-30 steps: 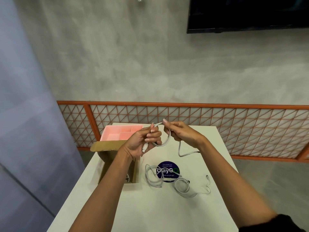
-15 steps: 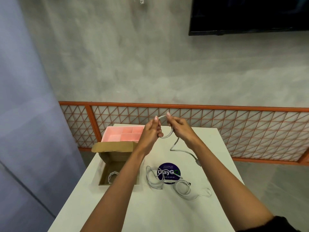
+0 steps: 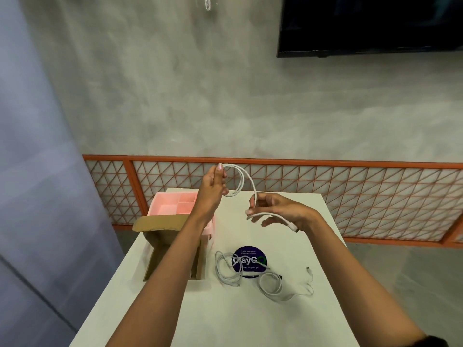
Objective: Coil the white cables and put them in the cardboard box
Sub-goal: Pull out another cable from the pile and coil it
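A white cable (image 3: pixel 241 181) hangs in a loop in the air above the table. My left hand (image 3: pixel 213 189) grips the loop between its fingers. My right hand (image 3: pixel 278 211) pinches the free end of the same cable, whose plug lies across my palm toward the wrist. More white cables (image 3: pixel 250 274) lie loosely tangled on the table nearer to me. The open cardboard box (image 3: pixel 160 236) stands at the table's left edge, its inside mostly hidden behind my left forearm.
A pink compartment tray (image 3: pixel 172 205) sits just behind the box. A round dark sticker (image 3: pixel 250 256) lies on the white table (image 3: pixel 225 316) under the loose cables. An orange lattice rail (image 3: pixel 350 191) runs behind the table, below a grey wall.
My hands have drawn apart. The left hand has risen with the loop, and the right hand has slid down and to the right along the cable to its free end.
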A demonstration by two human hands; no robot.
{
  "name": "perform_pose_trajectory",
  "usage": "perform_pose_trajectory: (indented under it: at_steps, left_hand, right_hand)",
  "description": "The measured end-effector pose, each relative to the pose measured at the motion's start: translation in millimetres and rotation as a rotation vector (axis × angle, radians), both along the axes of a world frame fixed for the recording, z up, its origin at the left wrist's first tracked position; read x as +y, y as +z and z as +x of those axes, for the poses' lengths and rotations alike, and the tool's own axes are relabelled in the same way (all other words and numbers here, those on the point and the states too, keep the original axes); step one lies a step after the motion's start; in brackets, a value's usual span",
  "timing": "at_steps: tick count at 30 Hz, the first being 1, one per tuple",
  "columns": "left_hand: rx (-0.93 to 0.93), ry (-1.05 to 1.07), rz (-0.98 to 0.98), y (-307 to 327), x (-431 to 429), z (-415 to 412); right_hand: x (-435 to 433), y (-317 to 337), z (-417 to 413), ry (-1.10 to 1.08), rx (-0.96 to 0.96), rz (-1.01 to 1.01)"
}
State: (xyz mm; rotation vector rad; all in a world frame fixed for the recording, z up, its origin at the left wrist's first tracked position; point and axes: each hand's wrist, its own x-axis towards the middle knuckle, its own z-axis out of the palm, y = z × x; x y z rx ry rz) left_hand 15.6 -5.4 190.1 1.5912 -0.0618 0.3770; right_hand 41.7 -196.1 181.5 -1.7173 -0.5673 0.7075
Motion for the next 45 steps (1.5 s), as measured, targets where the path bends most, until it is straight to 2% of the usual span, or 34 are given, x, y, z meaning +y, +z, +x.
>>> perform_pose_trajectory:
  at_steps: [6,12,15,18,20,23,27,31,37,39,41,45]
  left_hand:
    - [-0.026,-0.018,-0.046,6,6,-4]
    - [-0.008,-0.045,0.012,3,13,-4]
    - [0.002,-0.052,0.006,3,14,-5]
    - [0.039,-0.099,0.002,-2,11,-7]
    - [0.090,-0.153,-0.007,-8,8,-8]
    - [0.142,-0.263,-0.025,-18,5,-10]
    - [0.170,-0.413,0.001,-25,-1,-15]
    - [0.162,-0.428,0.037,-25,-3,-17]
    - [0.159,-0.431,0.100,-24,-7,-18]
    - [0.162,-0.428,0.092,-23,-10,-18]
    - [0.159,-0.404,0.087,-23,-11,-17]
    - [0.149,-0.270,0.100,-25,-9,-10]
  right_hand:
    - [0,-1,-3,0.125,-0.005,-0.108]
    - [7,-2,-4,0.037,0.216,-0.019]
    - [10,-7,-1,-0.143,0.211,0.012]
    - [12,-16,7,-0.402,0.208,0.143]
    - [13,-22,11,-0.527,0.221,0.251]
    - [13,-25,20,-0.658,0.149,0.296]
    - [16,-16,34,-0.939,0.103,0.417]
    - [20,-4,42,-1.051,0.086,0.545]
    - [29,10,32,-1.020,0.192,0.661]
    - [31,12,28,-0.993,0.240,0.637]
    - [31,12,23,-0.888,0.286,0.493]
    - [26,13,13,-0.411,0.196,-0.015]
